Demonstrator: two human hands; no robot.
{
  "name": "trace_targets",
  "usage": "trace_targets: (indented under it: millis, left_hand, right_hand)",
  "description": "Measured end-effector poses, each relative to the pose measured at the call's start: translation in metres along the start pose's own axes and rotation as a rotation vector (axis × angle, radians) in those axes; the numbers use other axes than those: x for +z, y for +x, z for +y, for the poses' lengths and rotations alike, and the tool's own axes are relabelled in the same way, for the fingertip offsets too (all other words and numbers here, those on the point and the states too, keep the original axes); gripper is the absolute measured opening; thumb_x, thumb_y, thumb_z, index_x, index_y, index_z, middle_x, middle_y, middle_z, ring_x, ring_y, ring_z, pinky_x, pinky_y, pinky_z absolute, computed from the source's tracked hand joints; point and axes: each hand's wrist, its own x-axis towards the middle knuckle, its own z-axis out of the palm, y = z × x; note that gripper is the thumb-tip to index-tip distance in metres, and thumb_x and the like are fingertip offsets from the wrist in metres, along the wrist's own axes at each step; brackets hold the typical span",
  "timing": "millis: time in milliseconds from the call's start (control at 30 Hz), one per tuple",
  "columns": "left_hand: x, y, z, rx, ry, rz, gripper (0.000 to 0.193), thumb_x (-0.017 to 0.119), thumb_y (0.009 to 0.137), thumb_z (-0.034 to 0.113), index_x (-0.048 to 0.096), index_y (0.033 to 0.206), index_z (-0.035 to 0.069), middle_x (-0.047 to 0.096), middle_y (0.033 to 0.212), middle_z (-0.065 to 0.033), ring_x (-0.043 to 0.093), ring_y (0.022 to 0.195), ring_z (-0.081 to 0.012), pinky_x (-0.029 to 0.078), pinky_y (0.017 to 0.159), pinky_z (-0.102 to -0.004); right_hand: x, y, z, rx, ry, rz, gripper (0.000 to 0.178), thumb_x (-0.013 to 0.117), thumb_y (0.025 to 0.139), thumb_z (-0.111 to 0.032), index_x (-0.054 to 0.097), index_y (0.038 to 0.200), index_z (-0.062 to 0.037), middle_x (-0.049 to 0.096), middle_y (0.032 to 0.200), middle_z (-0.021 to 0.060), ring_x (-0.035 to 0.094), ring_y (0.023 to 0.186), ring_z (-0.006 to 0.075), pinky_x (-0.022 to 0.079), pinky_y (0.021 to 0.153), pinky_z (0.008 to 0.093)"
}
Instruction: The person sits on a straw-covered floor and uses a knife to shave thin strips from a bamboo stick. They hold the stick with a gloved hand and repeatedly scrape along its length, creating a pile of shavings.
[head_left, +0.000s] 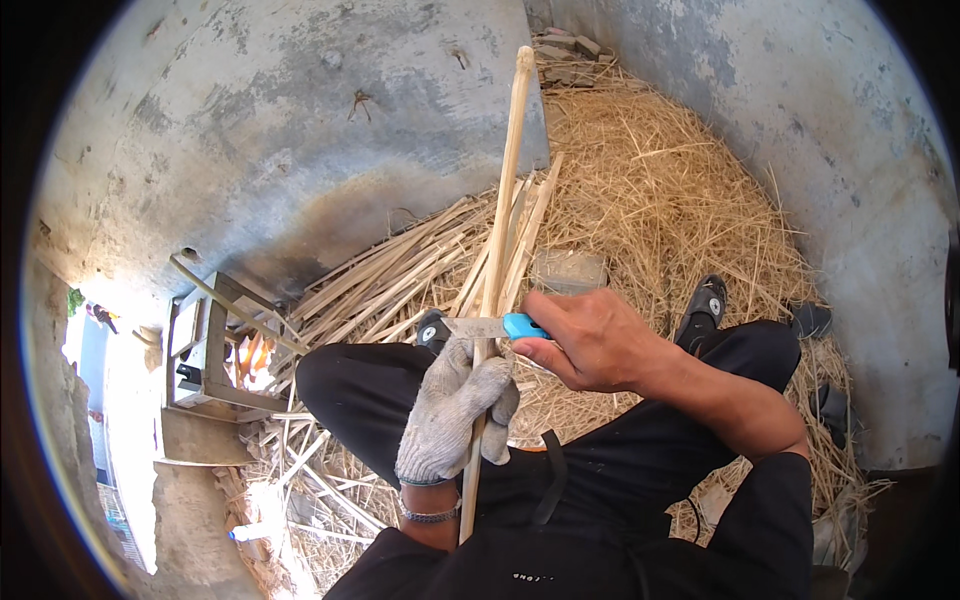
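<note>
My left hand [458, 405], in a knitted whitish glove, is closed round a long pale strip of wood or bamboo [507, 180]. The strip stands nearly upright in the view, its far end up near the wall and its near end by my lap. In my bare right hand [600, 340] is a knife [522, 326] with a blue handle, gripped between thumb and fingers. Its flat, wide blade points left and lies across the strip, just beyond the gloved fingers. Whether the edge bites into the strip, I cannot tell.
Split strips [390, 262] lie heaped at the far left against a grey wall [300, 100]. Straw-like shavings [660, 190] cover the floor ahead and right. A block [570, 271] lies beyond my hands. A wooden frame [210, 350] stands left; my shod feet [705, 305] rest among the shavings.
</note>
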Motion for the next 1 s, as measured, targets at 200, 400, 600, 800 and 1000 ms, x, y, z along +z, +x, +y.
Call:
trace_targets:
  millis: [200, 400, 600, 800, 1000]
  left_hand:
    - [0.002, -0.004, -0.003, -0.036, 0.045, 0.073, 0.024, 0.056, 0.100, 0.018, 0.047, 0.114, 0.001, 0.046, 0.062, 0.0012, 0.036, 0.037, -0.0042, 0.031, 0.028, -0.0201]
    - [-0.008, 0.003, -0.002, -0.052, -0.003, 0.145, 0.020, 0.054, 0.102, 0.017, 0.046, 0.116, 0.006, 0.040, 0.056, 0.0031, 0.033, 0.036, -0.0042, 0.028, 0.031, -0.0199]
    - [-0.016, 0.018, -0.004, -0.071, 0.009, 0.156, 0.018, 0.054, 0.102, 0.020, 0.046, 0.115, 0.010, 0.038, 0.056, 0.0049, 0.032, 0.036, -0.0038, 0.027, 0.031, -0.0194]
    - [-0.020, 0.017, -0.003, -0.175, -0.134, 0.083, 0.012, 0.055, 0.103, 0.020, 0.046, 0.109, 0.013, 0.039, 0.056, 0.0048, 0.031, 0.034, -0.0042, 0.025, 0.030, -0.0201]
    - [-0.072, -0.041, 0.001, -0.193, -0.079, 0.270, 0.013, 0.047, 0.106, 0.026, 0.048, 0.107, 0.013, 0.034, 0.045, 0.0020, 0.031, 0.026, -0.0098, 0.024, 0.023, -0.0254]
  right_hand:
    - [0.018, -0.001, 0.010, -0.058, -0.141, 0.083, 0.042, 0.056, 0.099, -0.044, 0.051, 0.088, -0.0047, 0.057, 0.057, 0.0129, 0.057, 0.047, 0.0334, 0.043, 0.044, 0.0445]
    - [0.040, 0.023, 0.038, -0.184, -0.334, 0.255, 0.047, 0.057, 0.096, -0.051, 0.050, 0.081, -0.0071, 0.051, 0.051, 0.0077, 0.053, 0.039, 0.0241, 0.040, 0.035, 0.0387]
    - [0.054, 0.040, 0.069, -0.235, -0.453, 0.334, 0.051, 0.055, 0.096, -0.055, 0.049, 0.078, -0.0078, 0.049, 0.052, 0.0065, 0.054, 0.040, 0.0196, 0.042, 0.035, 0.0353]
    - [0.049, 0.034, 0.079, -0.156, -0.561, 0.230, 0.051, 0.050, 0.100, -0.054, 0.053, 0.079, -0.0082, 0.053, 0.059, 0.0069, 0.058, 0.047, 0.0205, 0.046, 0.039, 0.0352]
    - [-0.085, 0.011, 0.171, 0.565, -0.369, 0.760, 0.035, 0.048, 0.104, -0.035, 0.057, 0.090, -0.0037, 0.062, 0.072, 0.0100, 0.063, 0.058, 0.0207, 0.050, 0.048, 0.0351]
